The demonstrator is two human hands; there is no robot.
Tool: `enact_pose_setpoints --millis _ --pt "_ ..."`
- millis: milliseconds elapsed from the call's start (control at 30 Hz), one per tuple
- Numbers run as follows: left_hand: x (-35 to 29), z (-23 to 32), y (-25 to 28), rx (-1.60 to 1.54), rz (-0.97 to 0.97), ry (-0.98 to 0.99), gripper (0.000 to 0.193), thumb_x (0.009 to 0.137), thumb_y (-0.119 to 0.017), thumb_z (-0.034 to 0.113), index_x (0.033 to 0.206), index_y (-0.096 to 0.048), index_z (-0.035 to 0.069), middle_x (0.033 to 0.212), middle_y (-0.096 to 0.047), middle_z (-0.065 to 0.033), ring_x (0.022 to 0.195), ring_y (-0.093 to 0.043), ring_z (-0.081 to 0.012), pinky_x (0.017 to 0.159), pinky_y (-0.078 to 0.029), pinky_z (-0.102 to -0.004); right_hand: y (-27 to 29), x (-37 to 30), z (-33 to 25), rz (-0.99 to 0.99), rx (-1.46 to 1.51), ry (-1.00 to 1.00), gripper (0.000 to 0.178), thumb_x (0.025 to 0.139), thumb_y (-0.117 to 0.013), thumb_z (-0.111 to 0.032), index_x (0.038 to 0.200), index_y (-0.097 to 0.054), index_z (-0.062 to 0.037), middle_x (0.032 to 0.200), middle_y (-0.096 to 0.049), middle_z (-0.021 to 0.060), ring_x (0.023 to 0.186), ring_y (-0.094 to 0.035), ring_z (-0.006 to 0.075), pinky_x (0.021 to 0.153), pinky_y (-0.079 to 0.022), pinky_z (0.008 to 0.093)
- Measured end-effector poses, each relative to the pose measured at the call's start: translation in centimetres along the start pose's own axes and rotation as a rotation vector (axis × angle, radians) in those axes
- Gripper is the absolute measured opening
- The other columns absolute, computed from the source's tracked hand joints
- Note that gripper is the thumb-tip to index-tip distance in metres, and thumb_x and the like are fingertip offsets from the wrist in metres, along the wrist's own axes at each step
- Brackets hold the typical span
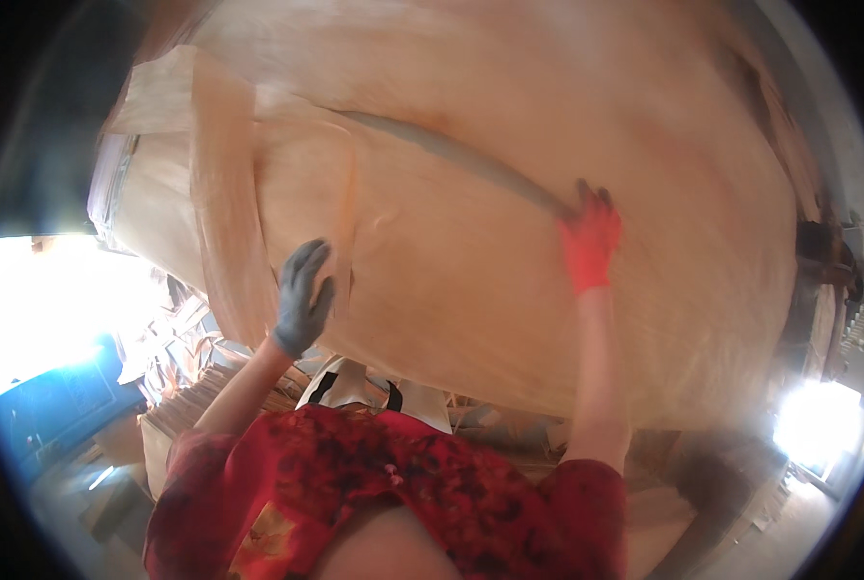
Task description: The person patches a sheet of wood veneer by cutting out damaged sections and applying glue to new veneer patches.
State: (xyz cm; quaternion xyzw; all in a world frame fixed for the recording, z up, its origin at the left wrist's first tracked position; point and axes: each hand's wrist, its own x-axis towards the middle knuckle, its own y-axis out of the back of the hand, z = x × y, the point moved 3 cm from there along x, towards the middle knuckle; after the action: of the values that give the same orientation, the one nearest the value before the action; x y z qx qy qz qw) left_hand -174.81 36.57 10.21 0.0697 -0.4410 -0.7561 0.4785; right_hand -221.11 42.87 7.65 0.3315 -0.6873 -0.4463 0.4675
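Observation:
A broad, pale brown sheet of wood veneer (471,261) spreads in front of me. My left hand (303,295), in a grey glove, rests at its near left part with the fingers stretched out and the thumb apart. Beside that hand a narrow veneer strip (227,193) lies across the sheet. My right hand (591,242), in a red glove with dark fingertips, reaches farther out, fingers extended and slightly blurred. Its fingertips are at the right end of a curved, shadowed gap where an upper veneer sheet (548,87) lifts from the one below.
Stacked veneer pieces (195,396) and loose scraps (186,333) lie low on the left, near a blue object (60,401). Dark machine-like parts (823,256) stand beyond the sheet's right edge. Bright light comes in from both sides.

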Motion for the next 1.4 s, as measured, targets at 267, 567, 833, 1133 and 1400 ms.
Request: enact_pose_setpoints --millis 267,567,833,1133,1400 --pt "11.6 6.8 -15.9 -1.676 -0.266 0.784 0.046 0.101 -0.06 0.019 0.141 -0.046 0.001 0.133 -0.057 -0.0171 0.118 -0.061 -0.0283 0.103 -0.051 -0.0412 -5.7 2.3 3.4 -0.124 -0.166 0.33 0.067 0.08 -0.078 -0.022 0.141 -0.052 -0.0158 0.121 -0.062 0.0084 0.127 -0.05 0.0311 0.115 -0.031 0.0488" --pt "17.5 8.9 -25.1 -1.776 0.176 0.881 0.042 0.095 -0.058 0.006 0.134 -0.043 0.002 0.125 -0.056 -0.0166 0.107 -0.062 -0.0332 0.095 -0.054 -0.0477 -2.5 5.2 0.2 -0.231 -0.069 0.407 0.061 0.082 -0.075 -0.024 0.138 -0.055 -0.0147 0.122 -0.064 0.0093 0.127 -0.052 0.0271 0.118 -0.028 0.0529" --pt "18.0 8.2 -27.6 -1.932 -0.098 1.142 0.021 0.093 -0.053 0.003 0.114 -0.053 0.002 0.103 -0.061 -0.0147 0.088 -0.063 -0.0319 0.092 -0.055 -0.0525 -4.9 6.1 2.2 -0.283 0.098 0.363 0.056 0.085 -0.07 -0.016 0.138 -0.054 -0.0131 0.115 -0.065 0.0094 0.121 -0.055 0.024 0.117 -0.031 0.0504" --pt "17.8 8.1 -27.2 -1.976 -0.018 0.736 0.028 0.094 -0.055 0.005 0.121 -0.052 0.0 0.107 -0.062 -0.0149 0.104 -0.065 -0.0318 0.094 -0.054 -0.0522 -2.1 6.5 3.6 -0.132 0.304 0.292 0.054 0.091 -0.065 -0.021 0.142 -0.052 -0.012 0.142 -0.054 0.015 0.136 -0.042 0.0377 0.116 -0.03 0.0518" --pt "11.7 -3.1 -10.4 -0.398 0.174 0.376 0.04 0.1 -0.06 0.011 0.139 -0.052 0.002 0.135 -0.059 -0.0118 0.126 -0.056 -0.0254 0.109 -0.043 -0.0352 -0.5 1.9 6.5 -0.059 0.253 0.184 0.054 0.093 -0.06 -0.019 0.144 -0.05 -0.0047 0.149 -0.048 0.0193 0.139 -0.04 0.0394 0.119 -0.024 0.0545"
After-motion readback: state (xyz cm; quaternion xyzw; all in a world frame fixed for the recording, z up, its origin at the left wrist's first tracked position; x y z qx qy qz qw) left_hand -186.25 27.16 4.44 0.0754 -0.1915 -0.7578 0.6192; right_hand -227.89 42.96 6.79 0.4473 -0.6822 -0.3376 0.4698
